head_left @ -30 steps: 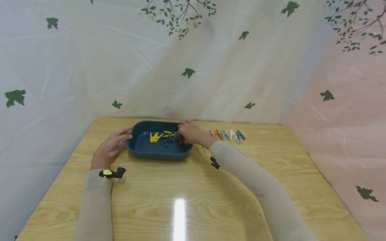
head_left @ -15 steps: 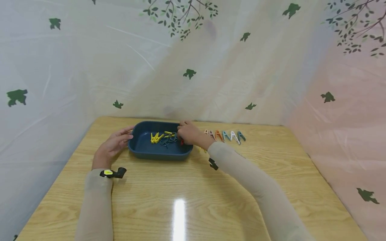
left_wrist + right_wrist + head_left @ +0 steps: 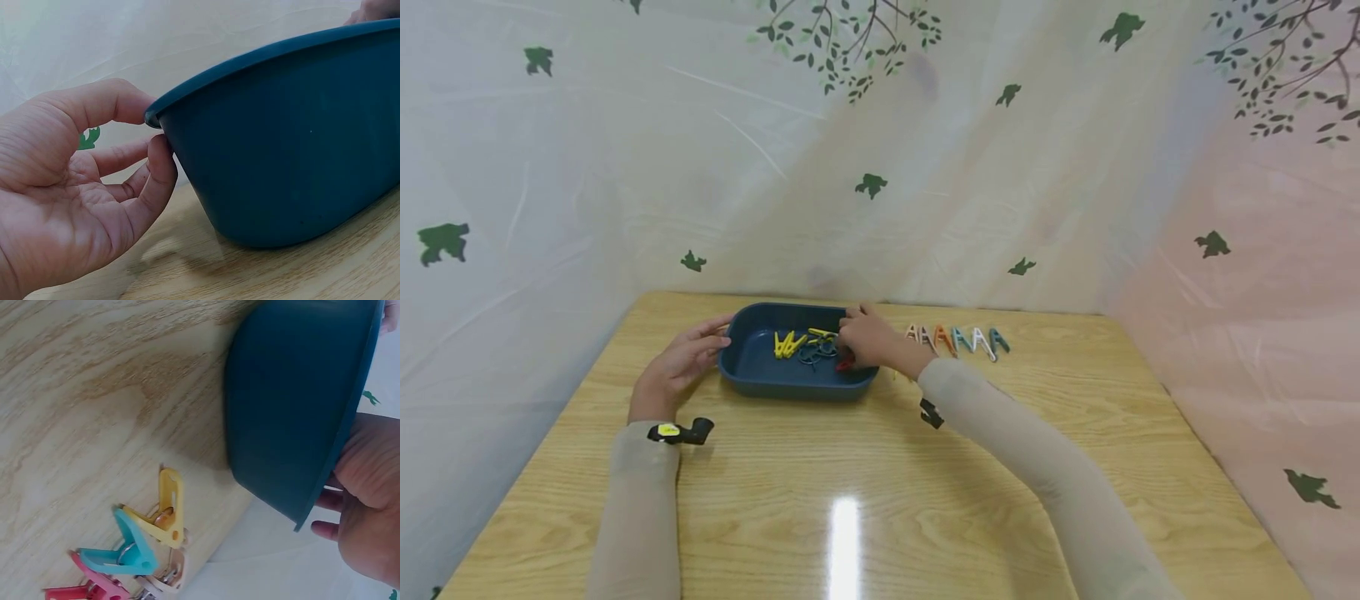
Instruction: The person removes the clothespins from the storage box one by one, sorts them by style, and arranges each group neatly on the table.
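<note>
- The dark blue, rounded-rectangle plastic tray (image 3: 797,389) sits toward the far edge of the wood-grain bench (image 3: 790,500), left of its middle.
- The left hand (image 3: 687,358) seems to hold the tray's left rim, thumb at the lip and a bent finger against the wall just below. That looks a light hold to me; if the right hand (image 3: 867,337) knocks the opposite end, the tray could twist or slide.
- The right hand reaches over the tray's right end, fingers down inside by a small red plastic clip (image 3: 846,364). From here I can't tell whether they grip it, since the palm and wall hide the fingertips.
- Beside that clip lie dark blue-green clips with metal rings (image 3: 811,353), close to the fingers; a ring could catch and bring a second piece along.
- Two bright yellow plastic clips (image 3: 788,344) lie farther left in the tray, less at risk.
- On the bench, a yellow A-shaped clip (image 3: 169,509) stands near the tray's right end, beneath the right wrist. A low sweep of the beige sleeve (image 3: 1022,433) could topple it.
- Beyond it, the orange clip (image 3: 943,339) and the white clip (image 3: 981,340) stand in a close row; one nudge could disturb several neighbours.
</note>
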A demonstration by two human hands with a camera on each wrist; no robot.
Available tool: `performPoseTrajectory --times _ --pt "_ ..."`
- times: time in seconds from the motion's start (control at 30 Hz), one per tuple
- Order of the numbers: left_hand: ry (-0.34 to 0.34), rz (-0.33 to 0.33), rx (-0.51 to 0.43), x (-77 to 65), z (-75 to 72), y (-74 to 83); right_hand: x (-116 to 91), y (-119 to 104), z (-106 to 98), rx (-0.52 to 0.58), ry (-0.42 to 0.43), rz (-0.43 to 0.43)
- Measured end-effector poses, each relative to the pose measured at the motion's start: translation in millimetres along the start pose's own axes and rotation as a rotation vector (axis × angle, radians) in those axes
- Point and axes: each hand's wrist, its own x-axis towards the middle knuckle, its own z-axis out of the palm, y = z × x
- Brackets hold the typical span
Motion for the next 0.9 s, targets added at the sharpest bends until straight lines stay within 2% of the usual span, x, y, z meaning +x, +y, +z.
performPoseTrajectory --times 0.2,0.43,0.6,0.73,0.9 --pt "-0.029 0.041 -0.003 0.6 -0.8 -2.1 -2 2 0 -0.018 -0.068 0.046" --pt "0.006 -0.003 -0.051 0.2 1.1 0.7 -4 6 3 0.089 -0.007 0.022" --pt "0.01 -0.008 -0.032 -0.6 1.5 0.2 -14 6 -2 0.184 0.033 -0.005" --pt "0.007 -0.004 -0.037 -0.5 1.7 0.3 -24 8 -4 0.216 0.098 -0.027" --pt "0.008 -0.002 -0.044 -0.2 2.3 1.3 -38 11 -2 0.238 0.271 -0.044"
